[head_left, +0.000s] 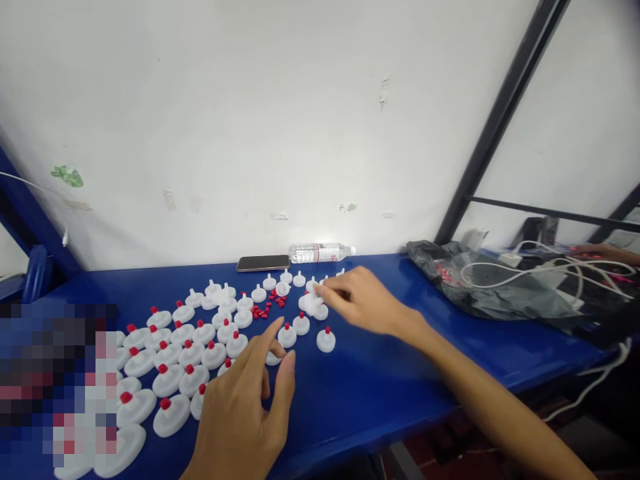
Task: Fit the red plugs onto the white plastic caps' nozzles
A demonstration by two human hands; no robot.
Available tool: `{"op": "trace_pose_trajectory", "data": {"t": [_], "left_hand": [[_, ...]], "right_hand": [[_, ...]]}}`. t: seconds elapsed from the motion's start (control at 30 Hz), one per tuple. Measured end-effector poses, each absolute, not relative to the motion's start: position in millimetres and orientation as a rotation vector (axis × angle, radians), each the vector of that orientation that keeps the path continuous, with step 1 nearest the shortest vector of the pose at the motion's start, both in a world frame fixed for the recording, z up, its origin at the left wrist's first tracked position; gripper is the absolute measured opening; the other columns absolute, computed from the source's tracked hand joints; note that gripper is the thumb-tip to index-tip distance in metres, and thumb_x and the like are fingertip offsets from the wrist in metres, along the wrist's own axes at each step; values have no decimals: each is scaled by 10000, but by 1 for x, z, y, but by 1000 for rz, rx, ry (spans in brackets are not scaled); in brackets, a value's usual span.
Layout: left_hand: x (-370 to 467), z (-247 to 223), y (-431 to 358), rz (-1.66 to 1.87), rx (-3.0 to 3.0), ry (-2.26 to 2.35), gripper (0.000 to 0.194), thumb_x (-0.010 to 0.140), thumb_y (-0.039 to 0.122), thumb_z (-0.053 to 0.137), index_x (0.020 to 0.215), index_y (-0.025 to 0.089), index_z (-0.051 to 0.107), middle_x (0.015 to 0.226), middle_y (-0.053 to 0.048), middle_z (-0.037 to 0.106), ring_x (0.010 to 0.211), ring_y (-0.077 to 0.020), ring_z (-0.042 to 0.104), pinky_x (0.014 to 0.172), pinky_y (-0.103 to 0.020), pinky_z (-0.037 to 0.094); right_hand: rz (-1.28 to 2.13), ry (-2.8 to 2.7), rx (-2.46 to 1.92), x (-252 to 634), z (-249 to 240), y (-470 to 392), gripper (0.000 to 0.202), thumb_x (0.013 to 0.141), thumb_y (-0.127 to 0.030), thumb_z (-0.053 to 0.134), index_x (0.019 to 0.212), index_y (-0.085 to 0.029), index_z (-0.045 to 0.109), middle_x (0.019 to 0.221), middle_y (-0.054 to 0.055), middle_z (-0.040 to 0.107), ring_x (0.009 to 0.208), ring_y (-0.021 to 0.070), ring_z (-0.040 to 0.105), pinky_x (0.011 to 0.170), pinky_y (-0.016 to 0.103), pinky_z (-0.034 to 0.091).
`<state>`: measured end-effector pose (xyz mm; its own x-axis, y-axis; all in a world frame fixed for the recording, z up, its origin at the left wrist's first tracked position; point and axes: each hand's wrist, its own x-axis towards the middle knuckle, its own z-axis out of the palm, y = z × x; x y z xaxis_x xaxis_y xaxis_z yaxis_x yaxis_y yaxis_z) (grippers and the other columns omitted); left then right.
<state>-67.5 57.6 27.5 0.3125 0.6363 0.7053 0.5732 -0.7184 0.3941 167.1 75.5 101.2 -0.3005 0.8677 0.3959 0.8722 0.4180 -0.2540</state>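
White round pieces with a nozzle cover the left and middle of the blue table. Many, such as this white piece [171, 415], carry a red cap; those along the back have bare nozzles. Small loose red caps [260, 312] lie in the middle. My left hand [250, 393] is over the near pieces, thumb and forefinger apart, nothing seen between them. Farther back, my right hand [357, 300] has its fingers pinched at a white piece [314, 303] in a small group; its fingertips partly hide what they grip.
A dark phone [263, 263] and a clear bottle [320, 253] lie by the wall. At right are a grey plastic bag [480, 293] and white cables [530, 273]. Another person's hand [607, 253] shows at the far right edge.
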Motion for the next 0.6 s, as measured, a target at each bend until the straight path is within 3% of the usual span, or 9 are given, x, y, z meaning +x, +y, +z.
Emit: {"op": "trace_pose_trajectory", "data": {"t": [0.13,0.23,0.3,0.4,0.47,0.53,0.6], "left_hand": [[-68,28,58,1368,2520,1110,279,1052,355,457,1211,232,650,783,58,725,456,-71,579,476,-213,472],[-67,25,59,1382,2544,1120,269,1045,352,457,1154,238,674,744,51,724,514,-97,640,493,-220,482],[-67,24,60,1373,2557,1122,259,1042,347,456,1123,242,678,682,61,699,503,-103,638,480,-222,470],[-67,24,60,1353,2580,1105,238,1039,328,457,1077,249,678,672,71,704,470,-94,624,467,-219,456],[-67,24,60,1357,2595,1099,238,1036,316,453,1064,250,680,733,57,743,520,-98,670,455,-218,446],[-66,23,61,1373,2613,1085,237,1033,304,452,1061,250,681,780,44,768,583,-108,713,452,-217,443],[-66,21,62,1389,2630,1067,228,1030,288,455,1062,247,678,790,39,774,614,-115,732,463,-218,451]], "right_hand": [[-113,-2109,-1919,198,100,86,558,1045,-411,438,534,-190,416,511,-6,423,485,114,304,562,315,194],[-30,-2153,-2005,207,88,91,579,1014,-446,517,500,-195,430,507,13,473,468,123,374,556,304,221],[49,-2184,-2036,208,82,94,624,991,-556,548,489,-198,451,502,18,506,457,128,425,541,289,253],[47,-2101,-2115,210,81,99,697,994,-715,428,538,-201,546,544,43,587,493,161,532,540,279,308],[-60,-1967,-2174,215,83,104,685,1034,-695,334,691,-201,662,664,76,675,612,210,629,582,283,353],[-176,-1849,-2198,222,84,109,556,1084,-577,318,1003,-208,726,878,104,751,806,259,695,657,292,401],[-241,-1801,-2189,229,79,116,405,1100,-444,375,1333,-234,629,1123,117,754,997,277,700,744,296,435]]}}
